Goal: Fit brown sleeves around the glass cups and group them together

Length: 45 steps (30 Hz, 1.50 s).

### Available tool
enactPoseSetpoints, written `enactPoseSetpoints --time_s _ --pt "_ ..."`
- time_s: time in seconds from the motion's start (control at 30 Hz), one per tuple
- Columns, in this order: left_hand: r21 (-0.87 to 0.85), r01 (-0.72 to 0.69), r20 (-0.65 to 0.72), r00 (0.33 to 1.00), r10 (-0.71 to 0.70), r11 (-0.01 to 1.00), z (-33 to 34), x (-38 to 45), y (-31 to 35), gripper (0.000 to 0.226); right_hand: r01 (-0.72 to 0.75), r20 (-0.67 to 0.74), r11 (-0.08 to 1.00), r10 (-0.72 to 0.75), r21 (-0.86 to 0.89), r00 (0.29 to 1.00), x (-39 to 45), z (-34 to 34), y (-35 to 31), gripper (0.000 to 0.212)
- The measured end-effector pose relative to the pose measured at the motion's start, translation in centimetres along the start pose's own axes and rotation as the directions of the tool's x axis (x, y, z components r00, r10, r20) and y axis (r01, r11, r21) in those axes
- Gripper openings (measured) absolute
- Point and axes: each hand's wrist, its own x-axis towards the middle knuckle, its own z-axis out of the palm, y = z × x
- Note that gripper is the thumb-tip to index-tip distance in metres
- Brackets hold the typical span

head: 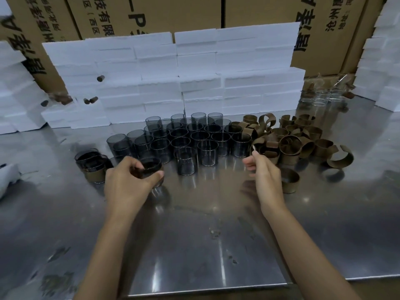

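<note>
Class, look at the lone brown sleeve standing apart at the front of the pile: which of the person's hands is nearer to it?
Right. The right hand is just beside the lone brown sleeve; the left hand grips a glass cup across the steel table.

You are working under dim, cool overhead light. The steel table [194, 245] is throwing back soft streaks and small bright spots of glare, strongest near its front edge and far right. The white foam blocks [173, 79] are glowing nearly blown out, their edges losing detail. Your left hand [127, 180] and right hand [264, 176] are casting faint, diffuse shadows. The wide lens is bending and softening the corners, and the frame overall is looking slightly smeared.
</note>
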Motion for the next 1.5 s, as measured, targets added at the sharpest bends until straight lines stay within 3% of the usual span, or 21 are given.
enactPoseSetpoints --time_s 0.13,0.2,0.37,0.6,0.7,0.8,0.9,1.03,1.13,1.23,1.33,1.4,1.5 --pt "0.346 -0.224 0.055 0.974 0.218 0.911 -0.5 0.7 -1.3 0.037 -0.001 0.003 1.0 0.001 0.0 1.0 0.2 0.0 0.2 0.037" --pt "0.438 -0.23 0.088 0.973 0.213 0.869 -0.7 1.6 -1.7 0.036 0.001 0.005 1.0 -0.001 0.003 1.0 0.3 -0.2 0.4 0.037" --pt "0.387 -0.019 0.201 0.978 -0.064 0.922 -0.9 4.1 -2.9 0.043 0.012 0.019 1.0 -0.012 0.003 1.0 0.4 -0.3 0.8 0.036" --pt "0.448 0.07 0.154 0.976 -0.154 0.891 -1.6 7.7 -5.6 0.046 0.006 0.031 1.0 -0.006 0.007 1.0 0.4 -0.3 0.8 0.037" --pt "0.497 0.077 0.121 0.98 -0.157 0.864 -1.9 9.0 -6.0 0.047 -0.004 0.039 1.0 0.004 0.003 0.999 0.6 -0.2 0.8 0.039" --pt "0.556 0.011 0.082 0.994 -0.068 0.831 -1.4 9.9 -5.4 0.051 -0.009 0.042 1.0 0.008 0.005 0.999 0.7 -0.1 0.9 0.04" --pt "0.628 -0.1 0.163 0.987 -0.005 0.772 -0.3 10.7 -4.4 0.053 -0.001 0.045 1.0 0.001 0.008 0.999 0.7 -0.1 1.0 0.038" --pt "0.691 -0.168 0.194 0.98 0.043 0.703 0.6 11.3 -3.7 0.036 0.008 0.04 1.0 -0.008 0.014 0.999 0.7 -0.3 1.2 0.038" --pt "0.595 -0.191 0.116 0.982 0.152 0.78 0.6 11.0 -2.9 0.026 0.023 0.043 1.0 -0.022 -0.018 0.999 0.8 -0.3 1.2 0.037" --pt "0.367 -0.17 0.017 0.984 0.176 0.915 0.3 9.9 -0.9 0.022 0.028 0.068 0.997 -0.022 -0.076 0.997 0.7 -0.1 1.1 0.034" --pt "0.14 -0.241 -0.013 0.969 0.245 0.96 0.7 7.7 2.6 0.012 0.026 0.073 0.994 -0.019 -0.104 0.997 0.5 -0.1 1.0 0.03" --pt "-0.007 -0.27 0.05 0.962 0.27 0.963 1.7 5.8 5.5 0.015 0.022 0.071 0.996 -0.015 -0.091 0.997 0.4 -0.2 1.0 0.031" --pt "-0.26 -0.138 0.258 0.944 0.206 0.956 4.2 2.5 9.3 0.019 -0.006 0.096 1.0 0.007 -0.014 0.995 0.5 0.0 0.8 0.037"
